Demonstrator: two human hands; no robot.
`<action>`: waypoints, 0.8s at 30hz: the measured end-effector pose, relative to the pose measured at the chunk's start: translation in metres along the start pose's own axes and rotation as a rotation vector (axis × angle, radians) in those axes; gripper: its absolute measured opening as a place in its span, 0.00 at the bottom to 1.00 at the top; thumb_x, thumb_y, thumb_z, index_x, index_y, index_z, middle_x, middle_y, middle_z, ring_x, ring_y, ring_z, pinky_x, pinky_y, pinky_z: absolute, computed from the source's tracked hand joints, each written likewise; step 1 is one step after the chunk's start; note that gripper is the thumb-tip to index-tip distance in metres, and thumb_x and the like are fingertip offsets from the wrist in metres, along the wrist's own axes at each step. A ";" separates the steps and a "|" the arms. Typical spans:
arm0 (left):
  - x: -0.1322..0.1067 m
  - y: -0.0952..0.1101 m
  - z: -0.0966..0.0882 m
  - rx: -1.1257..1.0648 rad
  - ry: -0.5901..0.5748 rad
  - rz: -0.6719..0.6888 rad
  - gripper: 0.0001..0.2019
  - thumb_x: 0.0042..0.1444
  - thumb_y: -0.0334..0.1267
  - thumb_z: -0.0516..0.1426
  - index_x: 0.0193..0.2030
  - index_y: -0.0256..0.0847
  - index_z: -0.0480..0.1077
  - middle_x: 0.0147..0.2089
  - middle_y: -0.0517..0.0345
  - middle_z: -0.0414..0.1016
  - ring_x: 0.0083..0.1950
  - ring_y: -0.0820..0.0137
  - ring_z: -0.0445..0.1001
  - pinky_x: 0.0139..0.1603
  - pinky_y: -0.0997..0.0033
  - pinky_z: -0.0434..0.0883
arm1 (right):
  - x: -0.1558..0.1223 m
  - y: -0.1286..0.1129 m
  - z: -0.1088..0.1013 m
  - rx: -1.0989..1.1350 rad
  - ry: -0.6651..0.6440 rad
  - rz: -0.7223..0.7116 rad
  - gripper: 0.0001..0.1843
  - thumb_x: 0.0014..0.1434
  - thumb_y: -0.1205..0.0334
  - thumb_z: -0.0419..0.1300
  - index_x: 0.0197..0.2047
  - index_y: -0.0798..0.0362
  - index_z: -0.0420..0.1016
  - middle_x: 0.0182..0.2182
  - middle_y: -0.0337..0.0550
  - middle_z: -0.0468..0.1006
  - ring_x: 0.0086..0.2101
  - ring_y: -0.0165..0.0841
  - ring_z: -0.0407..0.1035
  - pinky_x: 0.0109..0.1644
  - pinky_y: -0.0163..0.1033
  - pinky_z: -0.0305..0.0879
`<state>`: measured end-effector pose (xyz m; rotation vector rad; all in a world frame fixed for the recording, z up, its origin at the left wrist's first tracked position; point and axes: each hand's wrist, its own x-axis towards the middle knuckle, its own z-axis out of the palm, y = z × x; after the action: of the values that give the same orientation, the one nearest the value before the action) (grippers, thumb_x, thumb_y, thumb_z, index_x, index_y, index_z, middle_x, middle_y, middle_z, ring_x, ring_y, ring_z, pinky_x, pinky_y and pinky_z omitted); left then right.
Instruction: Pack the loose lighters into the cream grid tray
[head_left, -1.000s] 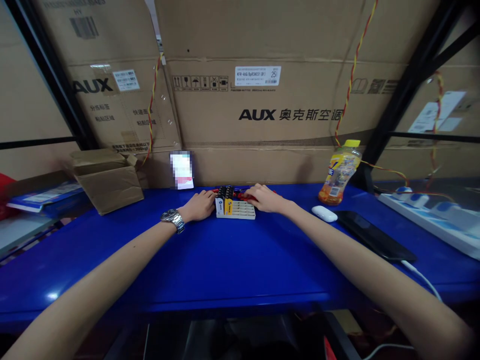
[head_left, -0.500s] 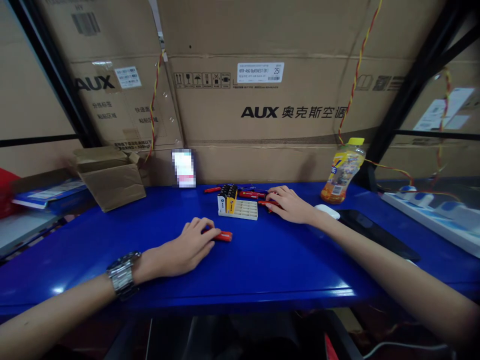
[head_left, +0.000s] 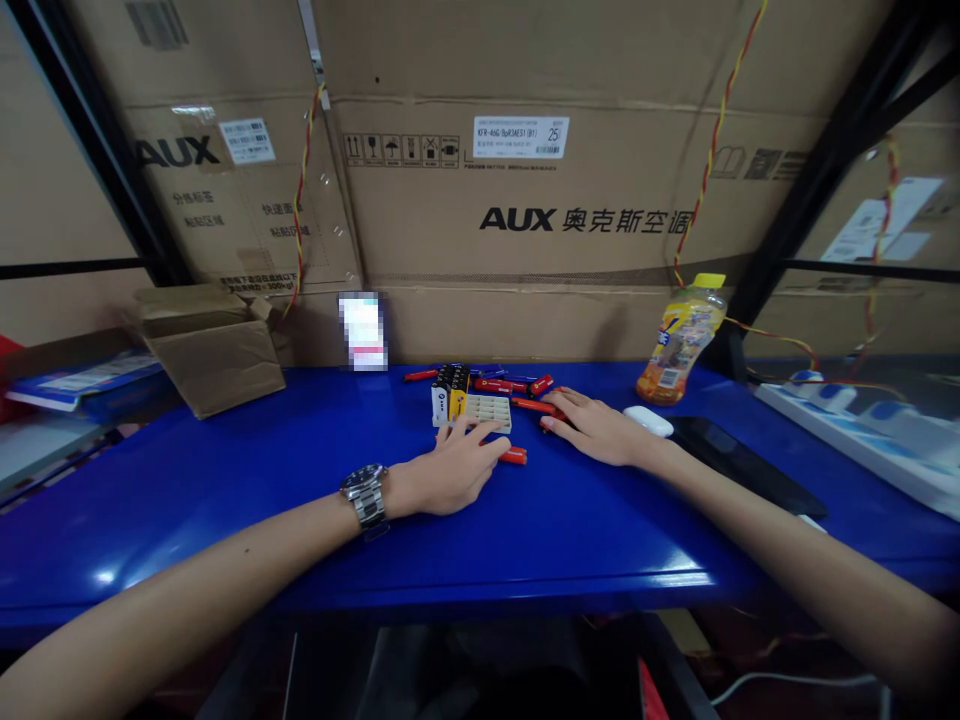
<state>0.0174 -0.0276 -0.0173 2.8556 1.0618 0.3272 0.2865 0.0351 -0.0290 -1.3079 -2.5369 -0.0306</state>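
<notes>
A small white grid tray (head_left: 491, 412) stands on the blue table (head_left: 300, 500), with black and yellow batteries (head_left: 450, 385) upright in its left end. Several red batteries (head_left: 510, 385) lie loose behind and to the right of the tray. My left hand (head_left: 446, 470), a metal watch on its wrist, lies just in front of the tray and pinches one red battery (head_left: 514, 457) at its fingertips against the table. My right hand (head_left: 596, 425) lies flat to the right of the tray, fingers stretched out, its tips touching a loose red battery (head_left: 546, 421).
An orange drink bottle (head_left: 682, 340), a white earbud case (head_left: 651, 421) and a dark phone (head_left: 739, 465) are at the right, with a white power strip (head_left: 862, 430) beyond. An open cardboard box (head_left: 210, 345) stands at the left. Big cartons (head_left: 525, 220) wall off the back.
My left hand drew back from the tray with a red battery, then slid it right to just in front of the tray. My right hand shifted slightly right and nearer.
</notes>
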 end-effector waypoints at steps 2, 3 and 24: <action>0.004 -0.008 0.002 0.004 -0.001 -0.010 0.15 0.65 0.34 0.43 0.53 0.45 0.65 0.65 0.48 0.60 0.59 0.50 0.58 0.54 0.37 0.62 | -0.004 -0.004 -0.003 0.018 -0.033 -0.014 0.27 0.67 0.45 0.42 0.56 0.53 0.68 0.54 0.55 0.72 0.60 0.48 0.60 0.60 0.56 0.60; 0.007 -0.012 0.002 0.010 -0.004 -0.015 0.15 0.65 0.35 0.43 0.54 0.45 0.64 0.66 0.48 0.59 0.59 0.50 0.59 0.54 0.37 0.62 | -0.006 -0.006 -0.004 0.029 -0.050 -0.022 0.27 0.67 0.46 0.41 0.54 0.53 0.70 0.54 0.53 0.73 0.60 0.48 0.59 0.61 0.56 0.59; -0.006 -0.032 -0.001 0.071 0.055 -0.196 0.23 0.65 0.43 0.43 0.64 0.38 0.58 0.60 0.40 0.63 0.59 0.51 0.62 0.56 0.44 0.62 | 0.003 -0.035 0.001 0.022 -0.029 -0.114 0.29 0.65 0.46 0.48 0.63 0.56 0.61 0.60 0.59 0.65 0.59 0.50 0.59 0.57 0.59 0.62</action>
<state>-0.0082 -0.0074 -0.0219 2.7862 1.3771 0.3614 0.2567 0.0175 -0.0254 -1.1630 -2.6253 -0.0069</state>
